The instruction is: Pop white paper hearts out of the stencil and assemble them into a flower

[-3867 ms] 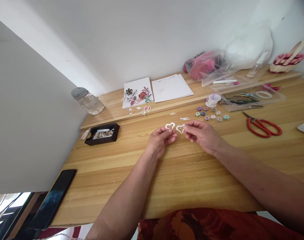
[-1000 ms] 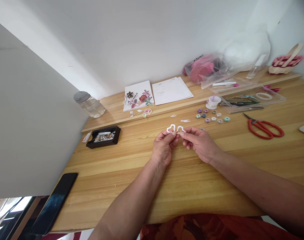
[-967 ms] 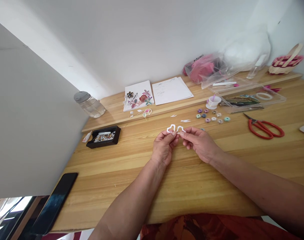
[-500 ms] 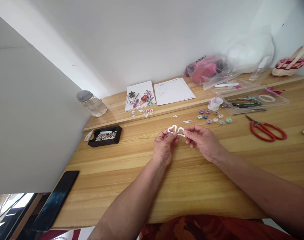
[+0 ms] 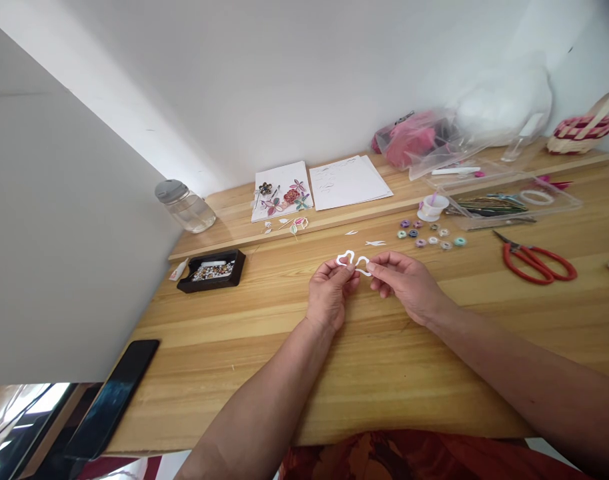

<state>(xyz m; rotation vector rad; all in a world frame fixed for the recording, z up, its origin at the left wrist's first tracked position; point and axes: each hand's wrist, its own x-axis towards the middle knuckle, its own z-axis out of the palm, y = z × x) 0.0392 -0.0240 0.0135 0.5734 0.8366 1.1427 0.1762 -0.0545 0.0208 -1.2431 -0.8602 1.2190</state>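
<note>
A thin white cutout point(image 5: 345, 256), shaped like a wavy flower outline with open middles, is stretched between my two hands above the table. My left hand point(image 5: 330, 288) pinches it near its centre between thumb and fingers. On its right edge, the thumb and fingertips of my right hand point(image 5: 404, 283) are closed. The cutout's lower parts are hidden behind my fingers. Just beyond my hands lie small white slivers point(image 5: 375, 243) and a smaller pair of slivers point(image 5: 351, 233).
Red-handled scissors point(image 5: 537, 260), several thread bobbins point(image 5: 420, 243) and a clear tray point(image 5: 559, 203) are at the right. A black box point(image 5: 184, 283) of beads, a phone point(image 5: 117, 393) and a bottle point(image 5: 187, 207) stand left. Paper sheets point(image 5: 351, 183) and flower pieces point(image 5: 291, 197) occupy the raised shelf.
The right-hand loop of the white cutout has shifted slightly and looks rounder at my right fingertips. Both hands keep nearly the same place and grip.
</note>
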